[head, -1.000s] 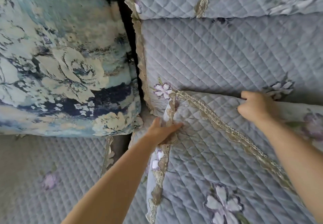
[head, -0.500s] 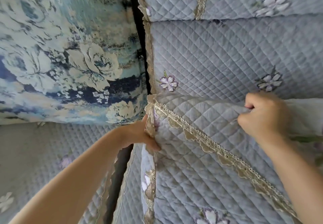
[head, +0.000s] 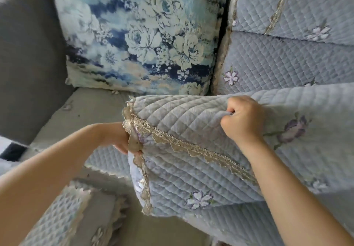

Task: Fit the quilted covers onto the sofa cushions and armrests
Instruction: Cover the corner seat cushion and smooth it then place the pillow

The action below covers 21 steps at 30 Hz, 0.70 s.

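Both hands are hauling the quilted cover (head: 191, 140) up & back w/ grips tight — left hand (head: 122, 140) pinching lace corner at 9 o'clock, right hand (head: 243, 117) bunching fabric at 3 — prob. repositioning over seat cushion.

The sofa (head: 28, 57) carries everything here. A blue floral pillow (head: 141, 40) stands against its back at the left, on a seat (head: 90, 105) of plain grey. Right of the pillow, the backrest (head: 287, 63) wears a quilted cover with small purple flowers. Another quilted cover (head: 191, 150), edged in beige lace (head: 191, 148), lies bunched over the right seat cushion.
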Available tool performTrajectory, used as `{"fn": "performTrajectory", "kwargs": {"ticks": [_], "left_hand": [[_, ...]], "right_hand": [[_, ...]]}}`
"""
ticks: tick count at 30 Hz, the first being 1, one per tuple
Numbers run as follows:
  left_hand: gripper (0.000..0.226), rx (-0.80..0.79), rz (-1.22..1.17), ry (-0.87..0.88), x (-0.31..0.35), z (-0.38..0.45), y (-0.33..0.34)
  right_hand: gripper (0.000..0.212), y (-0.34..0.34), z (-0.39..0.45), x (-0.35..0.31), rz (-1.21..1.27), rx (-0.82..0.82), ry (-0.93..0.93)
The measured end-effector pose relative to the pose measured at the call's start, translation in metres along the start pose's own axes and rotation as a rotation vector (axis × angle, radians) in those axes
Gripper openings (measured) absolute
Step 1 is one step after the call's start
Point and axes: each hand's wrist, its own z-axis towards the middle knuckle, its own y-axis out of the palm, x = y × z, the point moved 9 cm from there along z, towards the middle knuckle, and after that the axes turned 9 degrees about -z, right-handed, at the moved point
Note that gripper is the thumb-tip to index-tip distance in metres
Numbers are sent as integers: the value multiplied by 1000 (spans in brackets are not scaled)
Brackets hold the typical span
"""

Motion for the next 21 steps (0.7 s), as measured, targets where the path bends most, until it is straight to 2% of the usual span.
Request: {"fn": "performTrajectory", "kwargs": {"ticks": [3,5,8,9,11,14,15,17,21], "left_hand": [[36,100,-296,37,-98,-72,-12],[41,252,-473,70,-178,-121,-19],[92,422,-708,151,-287,-192,-13],[97,457,-761,190,-317,-214,-11],[89,538,-898,213,-386,-270,-1],[102,630,-1048,141,-474,-329,29],[105,649,-1061,127,-490,-337,36],[106,729,-1126,47,-541,-369,64],[87,874,-1345,2,-595,-403,109]], "right_hand": [[28,6,-30,-104,96,-59,-55],[32,14,-55,-180,169,-151,-76],[41,26,-100,-290,279,-273,-131],[43,27,-114,-325,318,-275,-183],[44,33,-146,-407,393,-302,-298],[32,35,-190,-495,516,-370,-431],[29,35,-198,-506,546,-377,-467],[30,36,-231,-556,623,-411,-548],[29,39,-272,-622,686,-472,-642]]}}
